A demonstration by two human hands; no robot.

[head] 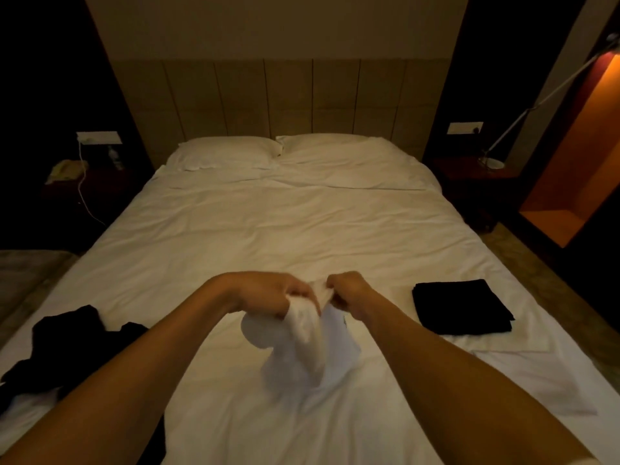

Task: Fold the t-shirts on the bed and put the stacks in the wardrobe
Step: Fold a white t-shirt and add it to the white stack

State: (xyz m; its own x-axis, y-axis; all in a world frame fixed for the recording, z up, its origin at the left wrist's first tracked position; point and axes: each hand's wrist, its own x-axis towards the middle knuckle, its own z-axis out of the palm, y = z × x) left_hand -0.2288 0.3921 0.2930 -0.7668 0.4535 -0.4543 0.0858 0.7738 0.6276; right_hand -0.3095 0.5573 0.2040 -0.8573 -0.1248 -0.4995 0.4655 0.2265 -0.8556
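Head view: over the bed (302, 229), the left hand (271, 293) and right hand (349, 293) each grip the bunched, blurred white t-shirt (302, 347). Folded black t-shirt (463, 305) lies right; crumpled black clothing (67, 344) left, partly hidden by the forearm.

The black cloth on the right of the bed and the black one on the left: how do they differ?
The black cloth on the right is folded into a neat flat rectangle; the black clothing on the left lies crumpled and spread in an irregular heap. The right one sits whole on the sheet; the left one runs under the person's left arm and out of view. Both are dark, rest on the white bed, and neither hand touches them.
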